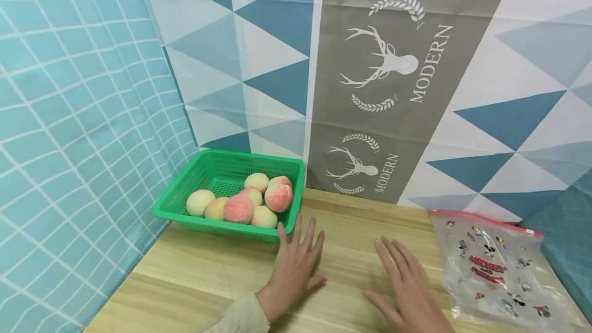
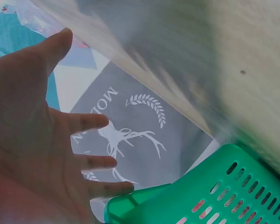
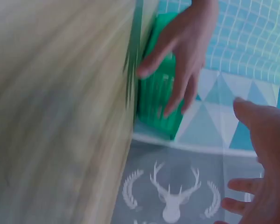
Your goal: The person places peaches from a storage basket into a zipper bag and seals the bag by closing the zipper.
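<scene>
My left hand (image 1: 296,266) hovers over the table with fingers spread, its fingertips close to the front right corner of a green plastic basket (image 1: 194,224). Several peaches (image 1: 238,208), pale yellow to pink-red, lie inside toward the basket's front and right. In the left wrist view the palm and straight fingers of the left hand (image 2: 42,135) show beside the basket's slotted wall (image 2: 214,196). Farther right, my right hand (image 1: 407,287) is held with its fingers extended and thumb apart, holding nothing. Beyond it lies a clear zip bag (image 1: 499,271) with a red seal and cartoon prints.
The wooden table (image 1: 185,271) meets a patterned cloth backdrop (image 1: 370,91) with deer prints at the back. A blue checked cloth (image 1: 69,117) hangs along the left side, close to the basket. Another teal cloth (image 1: 566,230) borders the right edge by the bag.
</scene>
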A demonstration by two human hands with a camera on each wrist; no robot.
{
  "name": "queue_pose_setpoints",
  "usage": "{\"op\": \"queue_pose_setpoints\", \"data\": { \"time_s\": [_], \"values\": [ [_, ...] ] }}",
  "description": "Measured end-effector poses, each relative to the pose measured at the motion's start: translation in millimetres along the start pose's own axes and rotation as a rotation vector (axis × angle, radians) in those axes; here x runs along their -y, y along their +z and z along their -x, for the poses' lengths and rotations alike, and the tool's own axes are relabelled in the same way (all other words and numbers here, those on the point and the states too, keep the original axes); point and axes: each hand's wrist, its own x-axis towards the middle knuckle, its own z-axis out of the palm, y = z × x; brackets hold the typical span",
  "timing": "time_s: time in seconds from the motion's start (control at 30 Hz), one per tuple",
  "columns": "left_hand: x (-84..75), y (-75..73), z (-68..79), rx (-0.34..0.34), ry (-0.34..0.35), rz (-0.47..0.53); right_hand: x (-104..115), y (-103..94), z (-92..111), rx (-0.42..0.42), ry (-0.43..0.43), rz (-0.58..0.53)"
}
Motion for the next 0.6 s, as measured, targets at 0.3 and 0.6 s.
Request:
{"op": "queue_pose_setpoints", "data": {
  "time_s": [0.3, 0.6],
  "values": [
    [2.3, -12.1, 2.1, 0.022, 0.015, 0.131, -75, -32.3, -9, -0.033, 0.353, -0.002],
    [-18.1, -17.2, 8.4, 0.07, 0.127, 0.265, -159, -39.4, 9, 0.307, 0.601, 0.035]
  ]
}}
